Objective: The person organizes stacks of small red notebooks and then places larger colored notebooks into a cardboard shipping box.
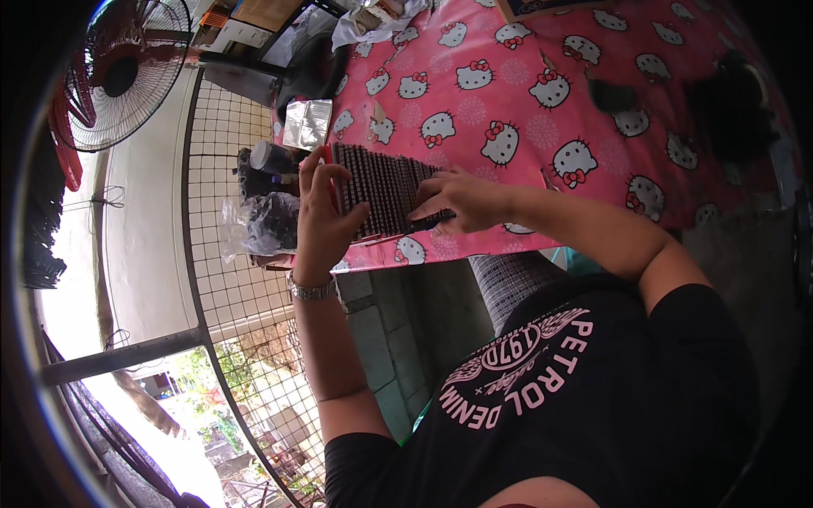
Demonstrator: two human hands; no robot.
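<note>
Head view looks down on a table under a pink cartoon-cat cloth (pixel 508 110), with a dark ribbed mat (pixel 381 190) of many thin rows lying near its edge. The left hand (pixel 322 216) stands at the mat's 9 o'clock side, fingers half curled, thumb and forefinger pinching a thin red strip (pixel 332 182) upright against the mat's edge; this grip seems to steady the mat so it does not slide. A metal watch (pixel 312 290) sits on that wrist. The right hand (pixel 461 199) lies flat on the mat's 3 o'clock end, fingers spread and bent down onto the rows, pressing them in place. A thin dark stick (pixel 428 224) shows just under the fingers at 6 o'clock; whether the hand grips it I cannot tell. At the left hand's 10 o'clock, dark cans and a clear plastic bag (pixel 254 224) crowd the table's corner, close by for easy reach. A wire grille (pixel 216 279) runs beside the table, and a fan (pixel 127 72) stands at 10 o'clock, well apart.
</note>
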